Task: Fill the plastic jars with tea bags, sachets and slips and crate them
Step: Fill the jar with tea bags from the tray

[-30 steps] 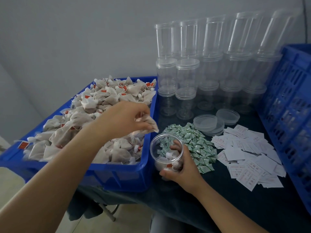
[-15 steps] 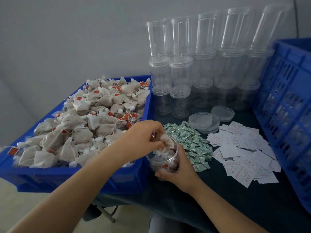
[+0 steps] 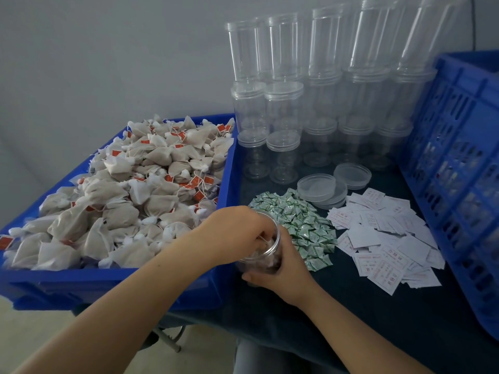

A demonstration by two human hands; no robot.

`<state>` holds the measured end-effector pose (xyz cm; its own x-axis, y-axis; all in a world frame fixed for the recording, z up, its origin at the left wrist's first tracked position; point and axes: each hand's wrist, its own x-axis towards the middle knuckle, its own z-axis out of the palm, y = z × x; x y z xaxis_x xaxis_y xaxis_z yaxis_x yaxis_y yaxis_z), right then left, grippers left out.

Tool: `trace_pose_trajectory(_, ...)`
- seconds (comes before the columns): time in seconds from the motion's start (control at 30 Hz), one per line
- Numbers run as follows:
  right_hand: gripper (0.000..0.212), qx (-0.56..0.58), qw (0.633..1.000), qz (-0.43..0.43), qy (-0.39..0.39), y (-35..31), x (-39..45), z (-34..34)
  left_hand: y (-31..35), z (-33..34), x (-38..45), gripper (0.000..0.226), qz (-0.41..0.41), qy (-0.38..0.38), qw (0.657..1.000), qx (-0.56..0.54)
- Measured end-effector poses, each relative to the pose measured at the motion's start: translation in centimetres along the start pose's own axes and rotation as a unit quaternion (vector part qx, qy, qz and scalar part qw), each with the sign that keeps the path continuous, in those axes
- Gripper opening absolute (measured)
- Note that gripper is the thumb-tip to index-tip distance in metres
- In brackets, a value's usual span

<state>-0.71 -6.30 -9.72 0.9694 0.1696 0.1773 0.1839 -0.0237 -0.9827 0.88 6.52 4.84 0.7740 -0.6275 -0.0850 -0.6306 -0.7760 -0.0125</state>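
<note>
We are steadying the light, slick jar (image 3: 266,255) low in our curled right hand (image 3: 280,273) while our left hand (image 3: 237,230), fingertips bunched inside its mouth, is pressing soft tea bags (image 3: 127,195) down.

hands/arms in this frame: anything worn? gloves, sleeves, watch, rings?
Nothing worn shows. The left hand and right hand are bare, no gloves. Both forearms are bare up to the frame edge, no sleeve or cuff in view. No watch, band or ring visible on either wrist or the fingers that show.
</note>
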Motion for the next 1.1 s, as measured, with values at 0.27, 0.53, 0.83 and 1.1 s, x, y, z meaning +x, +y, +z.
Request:
trace_pose_trajectory(0.27,0.091,0.019,1.0,0.006,-0.012,0.4,0.2,0.1,0.4,0.0,1.0,0.016,0.013,-0.075,0.997,-0.029)
trace_pose_trajectory(0.53,0.09,-0.015,1.0,-0.013,-0.002,0.2,0.0,0.1,-0.1,0.5,3.0,0.017,0.03,-0.203,0.978,-0.026)
trace_pose_trajectory(0.83,0.094,-0.042,0.999,-0.008,0.012,0.2,0.0,0.1,0.3,-0.1,4.0,0.019,0.022,-0.27,0.963,-0.006)
trace_pose_trajectory(1.1,0.091,-0.067,0.998,-0.01,0.012,0.1,-0.1,-0.1,-1.8,-5.5,5.2,0.014,0.015,-0.228,0.957,-0.18)
